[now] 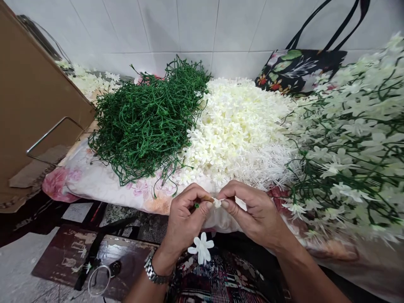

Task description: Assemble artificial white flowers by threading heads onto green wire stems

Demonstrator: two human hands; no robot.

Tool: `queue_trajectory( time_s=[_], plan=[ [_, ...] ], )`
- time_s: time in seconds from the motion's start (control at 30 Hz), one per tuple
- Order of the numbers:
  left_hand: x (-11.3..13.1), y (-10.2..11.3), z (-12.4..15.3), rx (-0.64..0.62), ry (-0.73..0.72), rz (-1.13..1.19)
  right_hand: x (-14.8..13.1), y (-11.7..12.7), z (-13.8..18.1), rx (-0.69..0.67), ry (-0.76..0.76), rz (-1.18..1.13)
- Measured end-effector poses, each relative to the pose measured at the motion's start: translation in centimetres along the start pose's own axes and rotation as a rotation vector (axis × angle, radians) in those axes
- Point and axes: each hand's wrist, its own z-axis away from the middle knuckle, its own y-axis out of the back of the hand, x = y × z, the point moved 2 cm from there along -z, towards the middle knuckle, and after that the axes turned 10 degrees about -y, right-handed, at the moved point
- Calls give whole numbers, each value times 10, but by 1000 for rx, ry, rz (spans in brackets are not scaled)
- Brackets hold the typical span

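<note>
My left hand and my right hand meet at the front edge of the cloth-covered surface. Between their pinched fingertips is a small white artificial flower, its petals mostly covered. A green stem tip shows within the curl of my left fingers. Below that hand hangs a six-petalled white flower; whether it shares the same stem I cannot tell. Beyond my hands lie a tangled heap of green plastic stems, a pile of loose white blossoms and a bunch of thin white stamens.
Flowers assembled on green stems are heaped at the right. A black floral bag leans on the tiled wall. To the left stands a brown cardboard panel; a wooden board with a clear cup is low down.
</note>
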Motion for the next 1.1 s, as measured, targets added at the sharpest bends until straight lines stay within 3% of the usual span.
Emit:
queue_trajectory(
  time_s=[0.23, 0.33, 0.53, 0.67, 0.8, 0.97, 1.1],
  plan=[
    [-7, -1, 5, 67, 103, 130, 1, -3, 1, 44, -10, 13],
    [-5, -3, 6, 98, 95, 74, 0, -4, 3, 96, -6, 63],
    [1, -6, 11, 196, -175, -312, -11, -4, 8, 307, 47, 227],
    [1, -7, 16, 208, -374, -495, -12, -13, 9, 257, 63, 240],
    [1, -6, 19, 174, -442, -541, -7, -20, 9, 216, -25, 193],
    [-2, -5, 20, 144, -419, -454, -5, -20, 8, 213, -27, 177],
    [-3, -5, 18, 163, -274, -239, -6, -20, 8, 237, 51, 219]
  ],
)
